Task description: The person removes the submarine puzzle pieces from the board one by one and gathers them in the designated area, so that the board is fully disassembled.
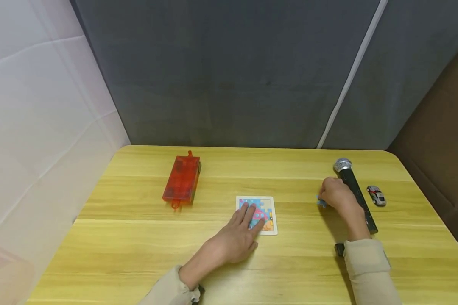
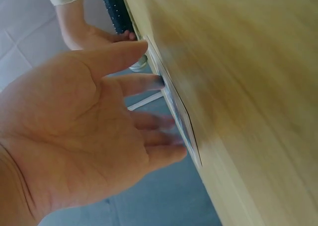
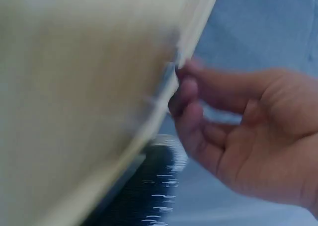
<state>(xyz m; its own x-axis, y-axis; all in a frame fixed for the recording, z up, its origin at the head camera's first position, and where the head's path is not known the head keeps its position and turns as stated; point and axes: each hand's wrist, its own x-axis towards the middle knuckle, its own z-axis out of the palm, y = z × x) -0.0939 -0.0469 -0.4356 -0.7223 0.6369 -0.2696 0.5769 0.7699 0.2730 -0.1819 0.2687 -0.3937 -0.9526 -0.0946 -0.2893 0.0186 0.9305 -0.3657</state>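
Note:
A small square puzzle board (image 1: pixel 269 212) with a colourful picture lies at the middle of the wooden table (image 1: pixel 137 237). My left hand (image 1: pixel 252 217) rests flat on it with straight fingers; the left wrist view shows those fingers (image 2: pixel 149 82) touching the board's edge (image 2: pixel 181 117). To the right, my right hand (image 1: pixel 324 199) pinches a small blue puzzle piece (image 1: pixel 321 203) down at the table top. The right wrist view is blurred, with the thumb and fingers (image 3: pixel 186 94) curled together against the table surface.
A black microphone (image 1: pixel 354 192) with a silver head lies just right of my right hand, also in the right wrist view (image 3: pixel 149 191). A small silver toy car (image 1: pixel 376 195) sits further right. A red translucent case (image 1: pixel 182 181) lies at the left back. Grey curtain behind.

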